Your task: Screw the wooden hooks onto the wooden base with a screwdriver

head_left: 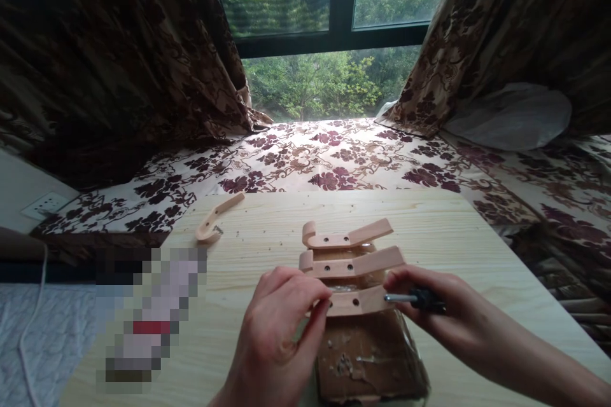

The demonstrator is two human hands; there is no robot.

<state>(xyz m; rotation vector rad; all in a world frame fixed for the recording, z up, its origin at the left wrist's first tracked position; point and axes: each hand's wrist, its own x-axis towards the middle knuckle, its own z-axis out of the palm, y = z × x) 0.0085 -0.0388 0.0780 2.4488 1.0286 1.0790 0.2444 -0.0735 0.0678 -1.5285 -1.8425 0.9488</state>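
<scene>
Wooden hook (344, 304), screwdriver (416, 299), unreadable pixelated item (160, 305)

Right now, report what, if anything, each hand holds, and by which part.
Right hand: a screwdriver, by its black handle. Left hand: pinched at the nearest wooden hook; any hold there cannot be told.

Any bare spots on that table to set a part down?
Right: bare tabletop between the three wooden hooks, the right hand and its right edge. Left: a strip between the left hand and the pixelated patch. Crowded: around the cardboard box, with hooks, both hands and screwdriver. Small bits lie beside the lone hook.
</scene>
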